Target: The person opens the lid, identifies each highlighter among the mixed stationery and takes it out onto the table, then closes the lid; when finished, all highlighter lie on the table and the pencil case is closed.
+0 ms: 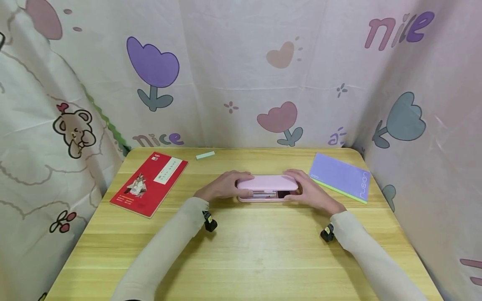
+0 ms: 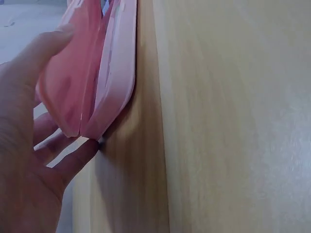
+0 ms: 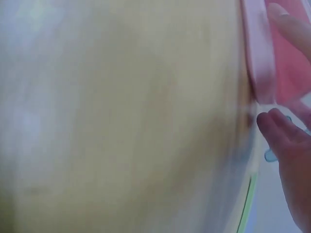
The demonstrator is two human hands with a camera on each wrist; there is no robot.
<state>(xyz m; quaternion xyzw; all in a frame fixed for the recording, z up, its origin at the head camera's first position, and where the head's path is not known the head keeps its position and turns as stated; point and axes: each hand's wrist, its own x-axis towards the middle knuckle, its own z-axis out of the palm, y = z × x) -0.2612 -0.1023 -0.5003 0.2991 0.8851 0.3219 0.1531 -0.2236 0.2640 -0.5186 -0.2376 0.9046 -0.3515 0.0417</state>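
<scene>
1. Head view: the pink case [image 1: 268, 184] lay on the table [image 1: 260, 251], between a red booklet [image 1: 147, 184] and a purple notebook [image 1: 340, 177], lid [image 1: 263, 179] part-raised; the left hand [image 1: 229, 184] grasped one end, the right hand [image 1: 311, 192] the other.
2. Left wrist view: the thumb lay against the lid, fingers around the end.
3. Right wrist view: the thumb overlapped the case, other fingers near its end.

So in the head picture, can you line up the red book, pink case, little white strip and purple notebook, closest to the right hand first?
From the right hand:
1. Pink case: touching the hand.
2. Purple notebook: to the hand's right.
3. Little white strip: toward the back, left of the case.
4. Red book: farthest left.
</scene>
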